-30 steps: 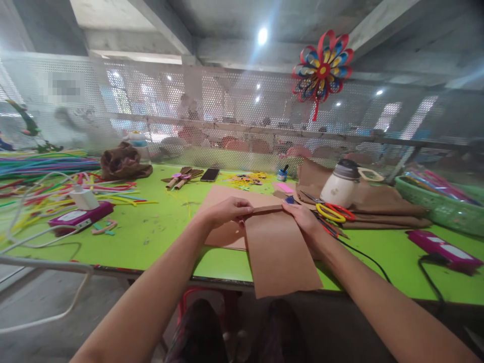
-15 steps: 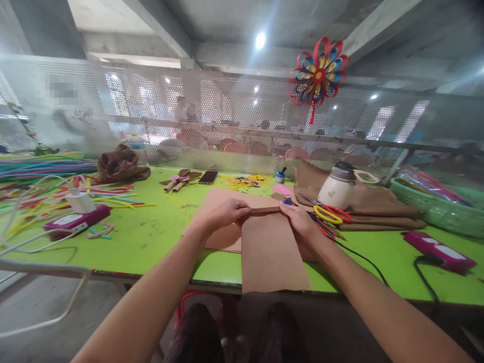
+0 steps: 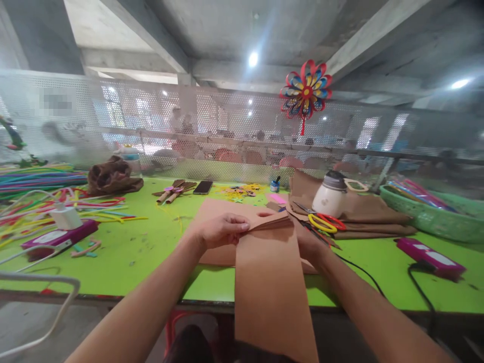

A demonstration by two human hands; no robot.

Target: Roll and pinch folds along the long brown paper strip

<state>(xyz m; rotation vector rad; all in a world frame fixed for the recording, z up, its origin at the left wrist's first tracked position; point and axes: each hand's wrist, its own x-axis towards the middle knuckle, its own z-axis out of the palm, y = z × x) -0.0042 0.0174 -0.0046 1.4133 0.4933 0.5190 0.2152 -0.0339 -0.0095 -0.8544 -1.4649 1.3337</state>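
My left hand (image 3: 226, 229) pinches the left end of a folded band along the top of a brown paper strip (image 3: 272, 287). Several pleats are stacked in that band, its right end fanned slightly apart. Below it, the strip's long flat part hangs past the table's front edge towards my lap. My right hand (image 3: 307, 243) is behind the strip's right side, near the folded end; the paper hides most of its fingers. Under both hands lies a larger sheet of brown paper (image 3: 214, 207) on the green table.
Scissors with yellow handles (image 3: 321, 223) and red-handled ones lie right of my hands, by a cream bottle (image 3: 330, 196) on folded brown cloth (image 3: 378, 212). Purple power strips (image 3: 431, 256) sit on both sides. Further back are a phone (image 3: 203, 187), yellow scraps (image 3: 242, 190) and a blue jar (image 3: 275, 186).
The paper strip has come nearer and hangs lower over the edge. My right hand has moved from the band's right end to behind the paper. The camera view has shifted slightly.
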